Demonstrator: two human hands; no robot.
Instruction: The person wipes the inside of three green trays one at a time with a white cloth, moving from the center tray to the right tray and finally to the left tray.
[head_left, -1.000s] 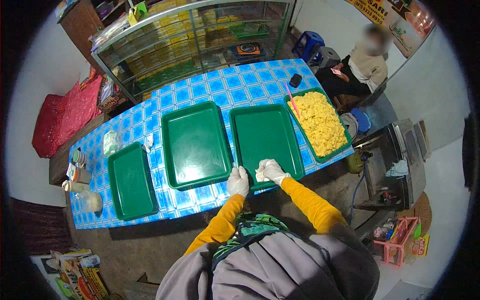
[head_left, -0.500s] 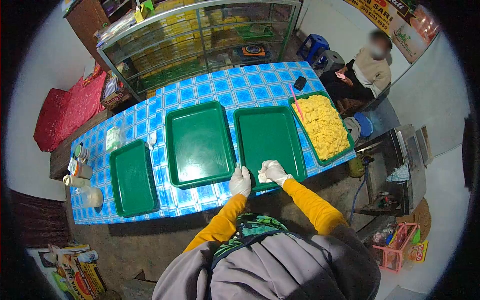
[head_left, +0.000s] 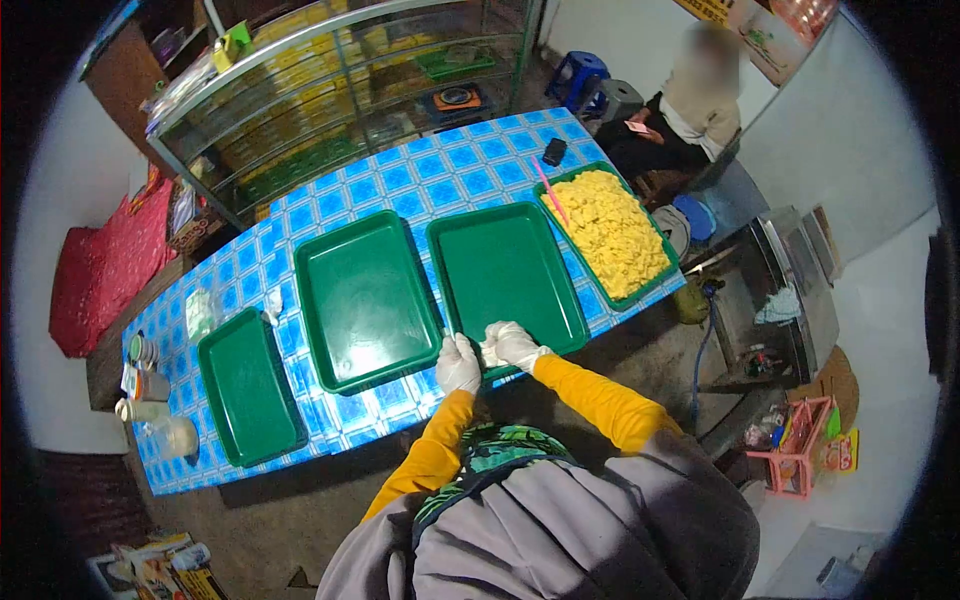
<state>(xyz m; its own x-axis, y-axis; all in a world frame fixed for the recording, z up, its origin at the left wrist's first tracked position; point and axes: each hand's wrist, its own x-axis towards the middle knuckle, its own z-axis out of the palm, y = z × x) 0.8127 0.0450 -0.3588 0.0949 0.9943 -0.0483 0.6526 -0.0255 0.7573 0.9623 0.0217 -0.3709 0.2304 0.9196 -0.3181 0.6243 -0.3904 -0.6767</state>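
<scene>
My gloved left hand grips the near left corner of a green tray, its fingers closed on the rim. My gloved right hand is closed on a white cloth and presses it against the near inside edge of that tray, close to my left hand. Another green tray lies just to the left, and a smaller-looking green tray sits farther left. On the right stands a green tray filled with yellow dough-like lumps, with a pink utensil stuck in it.
The table has a blue checked cover. Jars and a tub stand at its left end. A black object lies near the far edge. Behind is a glass cabinet. A person sits at the back right.
My right hand has moved left along the tray's near edge with the cloth, closer to my left hand. The whole view has shifted and turned slightly.
</scene>
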